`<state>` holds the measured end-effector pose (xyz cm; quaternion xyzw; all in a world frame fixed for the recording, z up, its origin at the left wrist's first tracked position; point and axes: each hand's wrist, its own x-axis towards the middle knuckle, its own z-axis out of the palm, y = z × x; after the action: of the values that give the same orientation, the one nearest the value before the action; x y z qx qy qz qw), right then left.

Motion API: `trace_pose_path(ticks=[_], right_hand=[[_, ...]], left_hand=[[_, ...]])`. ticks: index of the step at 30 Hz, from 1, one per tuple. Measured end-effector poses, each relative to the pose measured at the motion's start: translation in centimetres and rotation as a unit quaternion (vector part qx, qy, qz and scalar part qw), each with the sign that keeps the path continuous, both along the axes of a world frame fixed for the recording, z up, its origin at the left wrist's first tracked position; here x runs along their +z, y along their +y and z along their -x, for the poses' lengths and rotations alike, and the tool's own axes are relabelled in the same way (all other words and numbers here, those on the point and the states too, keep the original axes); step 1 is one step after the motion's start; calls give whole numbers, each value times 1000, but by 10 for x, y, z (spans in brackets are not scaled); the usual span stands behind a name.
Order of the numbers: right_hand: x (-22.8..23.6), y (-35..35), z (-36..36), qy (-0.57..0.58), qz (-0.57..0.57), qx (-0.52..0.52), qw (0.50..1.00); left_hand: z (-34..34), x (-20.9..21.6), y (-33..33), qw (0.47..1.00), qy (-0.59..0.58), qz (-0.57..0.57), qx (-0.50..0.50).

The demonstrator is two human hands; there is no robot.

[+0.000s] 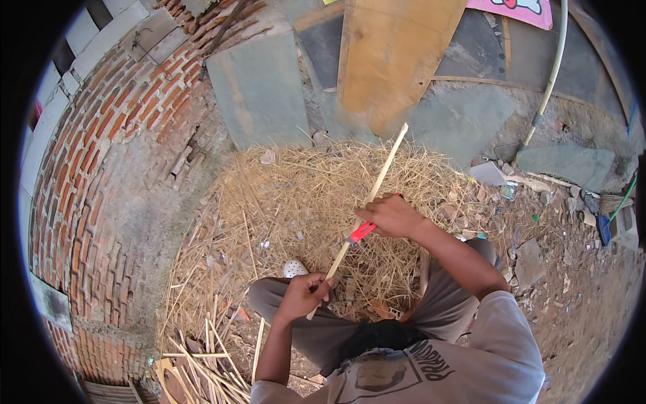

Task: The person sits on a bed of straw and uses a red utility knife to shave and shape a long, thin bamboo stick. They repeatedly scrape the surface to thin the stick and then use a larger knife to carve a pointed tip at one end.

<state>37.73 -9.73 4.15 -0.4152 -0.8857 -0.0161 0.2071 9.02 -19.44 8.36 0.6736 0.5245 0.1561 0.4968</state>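
Observation:
A long, pale strip of split bamboo or wood (383, 168) slants up and away in front of me, over a heap of shavings. Near its lower end, my left hand (306, 296) is closed around it above my left thigh. Farther up, my right hand (393, 217) grips a red utility knife (362, 232), which lies against the strip at about its middle. The knife's blade is too small to make out clearly. The right fingers curl over the handle and partly hide it.
Straw-like shavings (323, 178) cover the ground ahead. Cut strips (208, 370) lie in a pile at lower left. A brick wall (87, 236) stands on the left; grey boards (262, 91) and a brown panel (397, 54) lean at the back. Rubble (531, 262) lies to the right.

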Motion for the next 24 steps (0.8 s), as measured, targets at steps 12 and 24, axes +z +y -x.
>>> trace_pose_path(ticks=[12, 24], right_hand=[[-7, 35, -25, 658, 442, -126, 596], [6, 26, -18, 742, 473, -4, 475]], left_hand=[[-16, -47, -81, 975, -196, 80, 66], [-72, -54, -22, 885, -384, 234, 124]])
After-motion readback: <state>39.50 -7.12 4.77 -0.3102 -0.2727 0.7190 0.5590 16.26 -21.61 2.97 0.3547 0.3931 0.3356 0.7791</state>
